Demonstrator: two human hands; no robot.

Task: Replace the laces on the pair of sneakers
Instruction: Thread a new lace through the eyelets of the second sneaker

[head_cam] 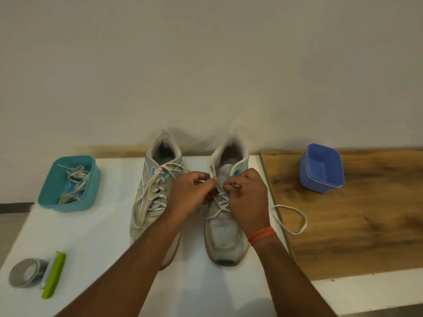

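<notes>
Near the bench's point(96, 236) near-left corner lie a grey tape roll point(25, 273) and a green-handled tool point(53, 274); at mid-bench both hands work the upper eyelets of the right sneaker point(225, 227), the left hand point(190, 193) and right hand point(248, 197) each with fingers curled, pinching the flat white lace point(220, 202). Judged from here, the lace should stay flat and untwisted, both ends drawn evenly, since a slack loop trails over the bench's right edge. The worn mesh left sneaker point(152, 197) looks fully laced; toward the far-left corner a teal plastic tub point(90, 179) holds frayed laces point(74, 186), and a blue tub point(321, 168) sits on wood beyond.

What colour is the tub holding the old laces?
Teal tub, left of the sneakers, head view.
</notes>
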